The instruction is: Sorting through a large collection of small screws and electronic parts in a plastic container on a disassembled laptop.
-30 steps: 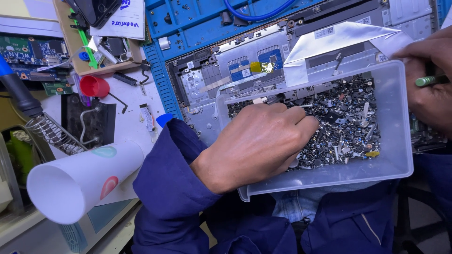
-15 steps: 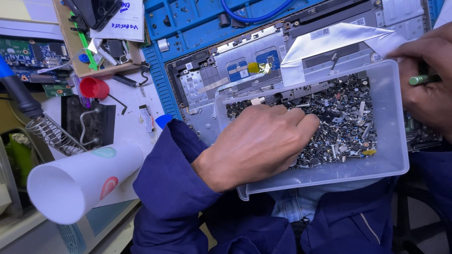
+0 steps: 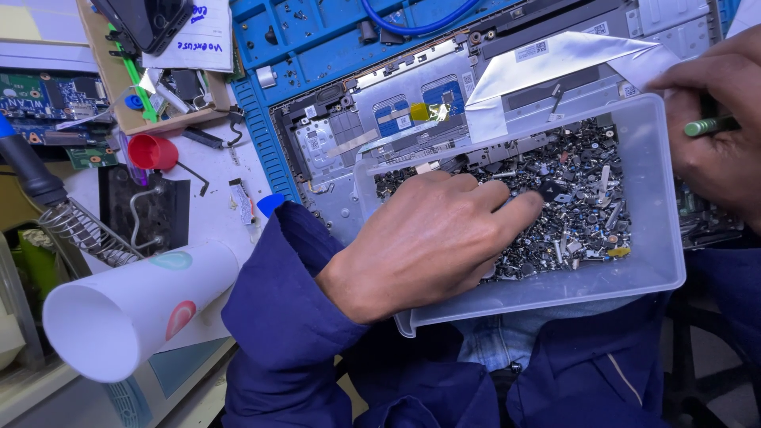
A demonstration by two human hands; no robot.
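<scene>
I am sitting at a cluttered white workbench (image 3: pixel 214 208) with a blue repair mat (image 3: pixel 317 47) lying across its far side. A soldering iron (image 3: pixel 24 162) is resting in its coiled stand (image 3: pixel 79 234) at my left, beside a white paper cup (image 3: pixel 131 313) lying on its side. Even light is falling everywhere.

left hand (image 3: pixel 432 238) fills clear tray (image 3: pixel 662 198) left half, right half open, paper cup (image 3: pixel 127 313) blocks bench left

One head-worn view looks steeply down, close over the workbench (image 3: pixel 214 198).
</scene>
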